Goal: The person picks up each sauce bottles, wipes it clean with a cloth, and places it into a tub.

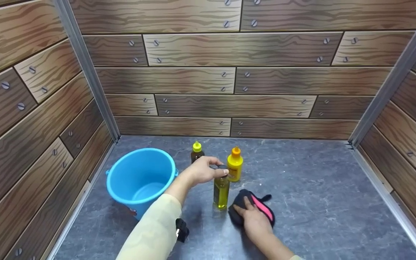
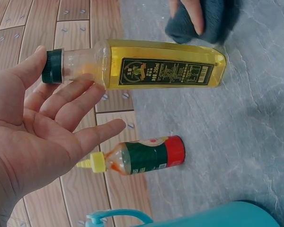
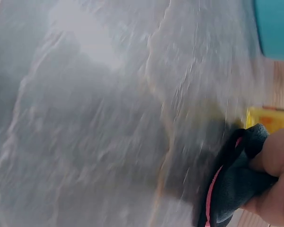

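pale sleeve (image 1: 152, 229) partly hides bucket (image 1: 126, 173); yellow bottle (image 1: 234, 167) behind dark-capped bottle (image 1: 221, 192)

Seems to be a staged booth, of lab or studio kind. Behind the marble-patterned worktop (image 1: 320, 191), a back wall (image 1: 284, 81) of printed planks (image 1: 193, 50) and screws (image 1: 326, 40); left and right of it, similar side walls (image 1: 20, 151); at its far corners, metal profiles (image 1: 87, 68).

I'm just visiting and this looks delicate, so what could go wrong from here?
The tall, transparent bottle of yellow liquid is held only near its top by the left grip, so it might slip. The dark, pink-edged cloth in the right grip is close to that bottle's base and might nudge it. The yellow bottle with an orange cap stands just behind and could get knocked.
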`<state>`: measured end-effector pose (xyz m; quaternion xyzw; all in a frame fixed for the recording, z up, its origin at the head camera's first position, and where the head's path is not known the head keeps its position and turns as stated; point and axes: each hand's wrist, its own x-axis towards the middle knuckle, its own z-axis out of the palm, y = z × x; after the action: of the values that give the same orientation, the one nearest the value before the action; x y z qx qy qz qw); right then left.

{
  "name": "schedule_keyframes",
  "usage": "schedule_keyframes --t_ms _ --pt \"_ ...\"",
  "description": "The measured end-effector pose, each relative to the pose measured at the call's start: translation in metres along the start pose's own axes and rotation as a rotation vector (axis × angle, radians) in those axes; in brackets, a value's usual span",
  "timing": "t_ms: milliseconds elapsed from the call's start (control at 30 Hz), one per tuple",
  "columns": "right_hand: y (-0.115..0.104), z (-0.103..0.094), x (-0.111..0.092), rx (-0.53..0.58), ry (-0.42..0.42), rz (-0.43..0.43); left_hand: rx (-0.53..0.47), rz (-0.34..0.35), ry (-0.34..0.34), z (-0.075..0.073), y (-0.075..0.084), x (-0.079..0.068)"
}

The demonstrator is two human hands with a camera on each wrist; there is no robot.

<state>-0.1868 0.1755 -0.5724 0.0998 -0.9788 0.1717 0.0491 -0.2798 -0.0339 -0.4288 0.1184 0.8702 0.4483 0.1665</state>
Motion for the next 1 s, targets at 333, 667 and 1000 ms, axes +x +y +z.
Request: schedule_keyframes --t_ms 333,667,1000 --pt "0.036 -0.024 -0.017 0.081 0.149 0.031 0.001 0.075 -0.104 -0.001 0.001 0.000" --pt "0.038 -0.043 -0.025 0.120 0.103 0.105 -0.083 0.050 -0.031 0.008 0.005 -0.008" --pt "0.030 -0.050 -0.028 0.152 0.172 0.080 0.032 -0.145 0.315 0.024 0.032 -0.024"
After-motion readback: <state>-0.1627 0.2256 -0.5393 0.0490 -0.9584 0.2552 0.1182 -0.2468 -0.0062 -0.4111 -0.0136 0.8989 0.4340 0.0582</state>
